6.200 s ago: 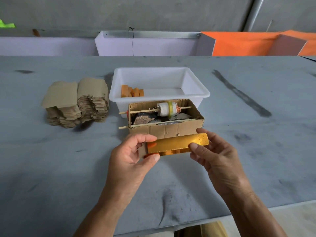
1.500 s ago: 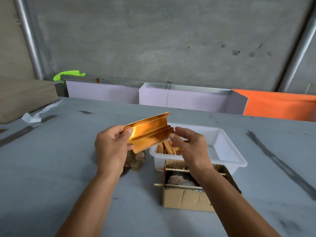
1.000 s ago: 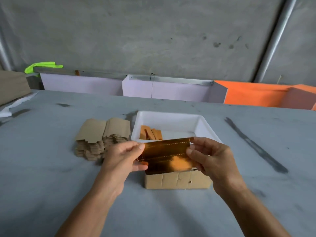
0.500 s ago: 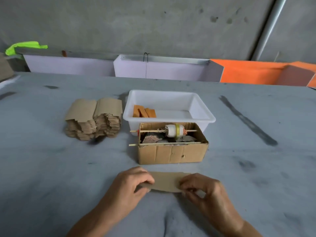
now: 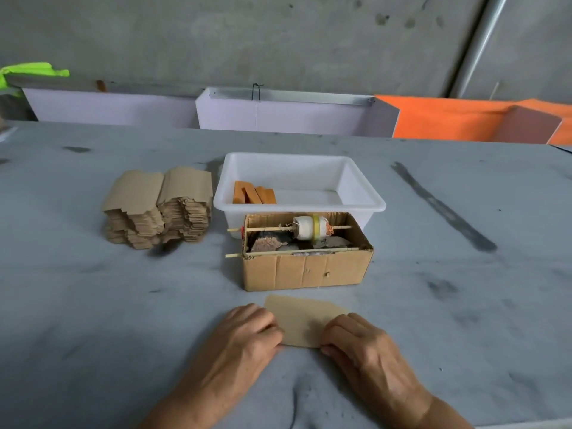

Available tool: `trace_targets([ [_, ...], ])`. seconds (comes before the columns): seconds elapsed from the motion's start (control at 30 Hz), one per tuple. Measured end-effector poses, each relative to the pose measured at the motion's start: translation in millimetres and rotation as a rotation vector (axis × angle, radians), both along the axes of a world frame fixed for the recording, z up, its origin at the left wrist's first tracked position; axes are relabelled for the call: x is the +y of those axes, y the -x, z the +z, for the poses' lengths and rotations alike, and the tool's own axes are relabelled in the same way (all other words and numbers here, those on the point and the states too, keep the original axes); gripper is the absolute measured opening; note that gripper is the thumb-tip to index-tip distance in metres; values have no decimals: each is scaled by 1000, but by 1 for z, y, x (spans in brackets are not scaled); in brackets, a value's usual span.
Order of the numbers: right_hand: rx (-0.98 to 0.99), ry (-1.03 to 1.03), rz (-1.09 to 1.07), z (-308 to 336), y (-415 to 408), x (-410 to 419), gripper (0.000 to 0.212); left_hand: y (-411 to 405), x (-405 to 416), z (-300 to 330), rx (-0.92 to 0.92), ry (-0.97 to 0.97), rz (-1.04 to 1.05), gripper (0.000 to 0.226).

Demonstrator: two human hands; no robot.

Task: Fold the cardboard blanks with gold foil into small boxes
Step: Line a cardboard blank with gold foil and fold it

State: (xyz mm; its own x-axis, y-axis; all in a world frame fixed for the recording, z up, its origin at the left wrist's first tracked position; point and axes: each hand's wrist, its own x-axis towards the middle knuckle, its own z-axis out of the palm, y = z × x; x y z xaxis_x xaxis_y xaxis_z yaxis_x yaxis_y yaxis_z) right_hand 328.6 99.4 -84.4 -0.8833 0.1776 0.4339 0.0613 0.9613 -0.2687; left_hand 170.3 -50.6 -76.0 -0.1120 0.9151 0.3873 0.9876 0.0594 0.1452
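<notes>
Grip, left hand (image 5: 247,331): knuckles up, fingers curled down onto the left end of the cardboard blank (image 5: 303,323), pinning it to the desk (image 5: 93,320).
Grip, right hand (image 5: 356,339): fingers curled over the blank's right end, fingertips hidden beneath the knuckles.
Cardboard blank: flat on the desk, plain brown side up, between both hands, just in front of the cardboard box (image 5: 305,270).
Cardboard box: open top, two thin sticks laid across it, one carrying a white spool (image 5: 311,227) with a yellow band.
White tub (image 5: 365,199): directly behind the box, holding orange pieces (image 5: 253,195) at its left side.
Blank stack (image 5: 159,209): brown, left of the tub, well apart from the hands.
Rear edge: pale and orange bins (image 5: 448,119) along a grey wall.
</notes>
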Motion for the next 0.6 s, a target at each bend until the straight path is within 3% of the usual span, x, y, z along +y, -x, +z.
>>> trace_targets([
  [0.13, 27, -26, -25, 0, 1, 2, 15, -2, 4, -3, 80, -24, -16, 31],
  [0.47, 16, -168, 7, 1, 14, -4, 29, -1, 0, -17, 14, -110, 75, 12],
  [0.6, -1, -186, -3, 1, 19, -8, 28, -3, -1, -19, -37, -126, 115, 21],
])
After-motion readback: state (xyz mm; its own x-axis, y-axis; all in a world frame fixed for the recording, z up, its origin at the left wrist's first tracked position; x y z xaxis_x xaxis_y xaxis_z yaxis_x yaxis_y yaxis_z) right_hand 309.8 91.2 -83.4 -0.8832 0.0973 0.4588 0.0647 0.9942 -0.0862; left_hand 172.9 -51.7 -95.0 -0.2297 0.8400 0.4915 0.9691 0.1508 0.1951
